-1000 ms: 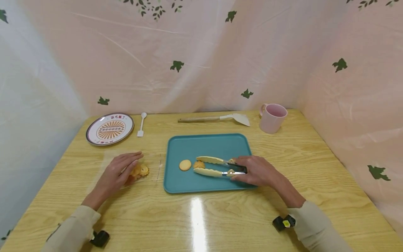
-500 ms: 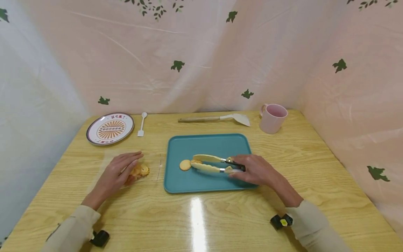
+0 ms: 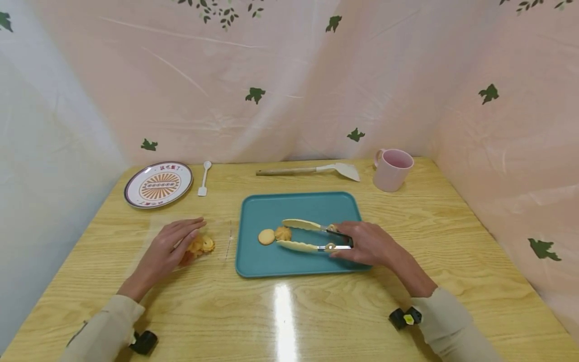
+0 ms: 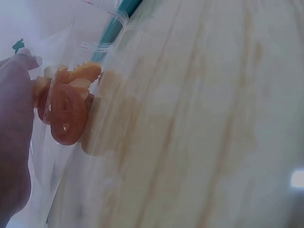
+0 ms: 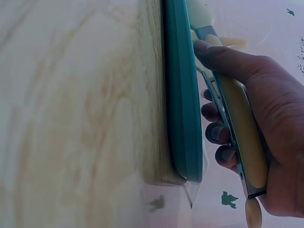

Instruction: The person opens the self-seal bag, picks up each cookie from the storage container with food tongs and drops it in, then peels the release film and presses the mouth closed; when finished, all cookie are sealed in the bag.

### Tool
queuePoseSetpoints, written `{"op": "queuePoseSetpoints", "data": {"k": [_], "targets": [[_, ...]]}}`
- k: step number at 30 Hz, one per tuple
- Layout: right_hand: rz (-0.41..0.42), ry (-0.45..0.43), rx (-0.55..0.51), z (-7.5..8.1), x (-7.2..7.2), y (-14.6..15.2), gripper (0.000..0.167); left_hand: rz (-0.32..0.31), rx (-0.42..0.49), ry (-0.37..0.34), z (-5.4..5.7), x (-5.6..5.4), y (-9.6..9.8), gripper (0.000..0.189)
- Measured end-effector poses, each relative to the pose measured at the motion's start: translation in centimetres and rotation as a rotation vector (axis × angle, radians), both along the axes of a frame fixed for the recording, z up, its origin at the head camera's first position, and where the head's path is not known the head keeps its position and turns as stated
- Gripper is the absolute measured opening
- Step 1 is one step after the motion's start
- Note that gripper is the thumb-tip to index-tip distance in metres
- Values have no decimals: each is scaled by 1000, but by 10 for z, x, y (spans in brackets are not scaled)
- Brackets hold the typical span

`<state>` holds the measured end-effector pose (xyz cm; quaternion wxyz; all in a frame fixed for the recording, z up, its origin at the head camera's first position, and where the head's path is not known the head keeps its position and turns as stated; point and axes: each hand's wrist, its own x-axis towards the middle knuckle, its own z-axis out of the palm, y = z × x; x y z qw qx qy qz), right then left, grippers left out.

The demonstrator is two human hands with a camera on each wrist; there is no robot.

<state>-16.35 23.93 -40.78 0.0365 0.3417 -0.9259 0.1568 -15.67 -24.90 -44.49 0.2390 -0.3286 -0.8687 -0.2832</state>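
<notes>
My right hand (image 3: 367,243) grips a pair of tongs (image 3: 300,246) with cream scalloped tips and a metal handle, over the teal tray (image 3: 303,203). The tips are spread on either side of a ridged golden cookie (image 3: 283,234). To its left lies a flat round cookie (image 3: 266,237), its edge at the ridged one. My left hand (image 3: 165,250), fingers fairly straight, rests by a clear plastic bag (image 4: 111,47) on the table. Several cookies, one a reddish-brown ring-shaped cookie (image 4: 69,114), lie in the bag beside the thumb. The palm partly hides them in the head view.
A patterned plate (image 3: 158,185) and a small white spoon (image 3: 204,179) lie at the back left. Behind the tray is a spatula with a wooden handle (image 3: 287,172). A pink mug (image 3: 392,171) stands at the back right, near the curtain (image 3: 289,60).
The tongs closed round the ridged cookie, then spread again. That cookie now sits slightly farther left, against the flat one, with its ridged face showing. The left hand stayed still.
</notes>
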Motion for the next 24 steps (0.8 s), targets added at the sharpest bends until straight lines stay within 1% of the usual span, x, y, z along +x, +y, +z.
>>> {"op": "queuePoseSetpoints", "data": {"k": [5, 12, 19, 24], "targets": [[-7, -30, 25, 0, -3, 0, 60, -7, 4, 5, 0, 0, 0, 34], [-2, -56, 19, 0, -8, 1, 60, -4, 2, -5, 0, 1, 0, 37], [1, -51, 2, -3, -9, 3, 59, -2, 1, -7, 2, 1, 1, 38], [9, -18, -6, -4, -8, 3, 56, 3, -3, -11, 2, 1, 1, 37]]}}
